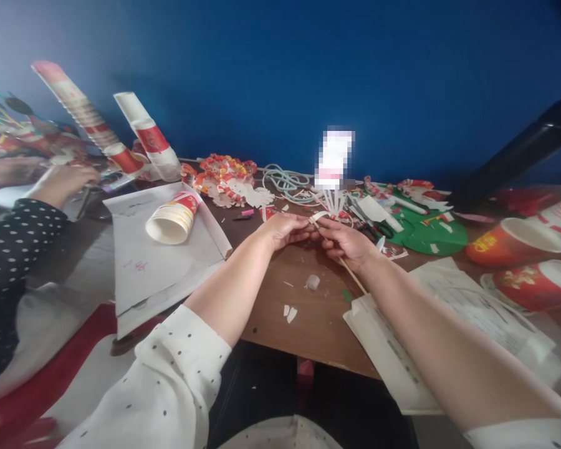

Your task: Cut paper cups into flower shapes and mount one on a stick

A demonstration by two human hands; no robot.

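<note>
My left hand [290,231] and my right hand [343,240] meet over the middle of the brown table. Between their fingertips is a curled white paper strip [326,215], close to the tip of a thin wooden stick [354,277]. The stick runs from under my right hand's fingers down toward the lower right. The fingers of my left hand are pinched together at the strip; they hide part of it. Just beyond the hands, cut paper strips [335,202] fan out below a blurred-out bright patch. Black-handled scissors [378,229] lie right of the right hand.
Stacked paper cups [171,221] lie on a white sheet [144,262] at left, with tall cup stacks [156,146] behind. Red cups [514,243] stand at right near papers [393,355]. A green disc [430,231] holds scraps. Another person's hand [68,181] works at far left.
</note>
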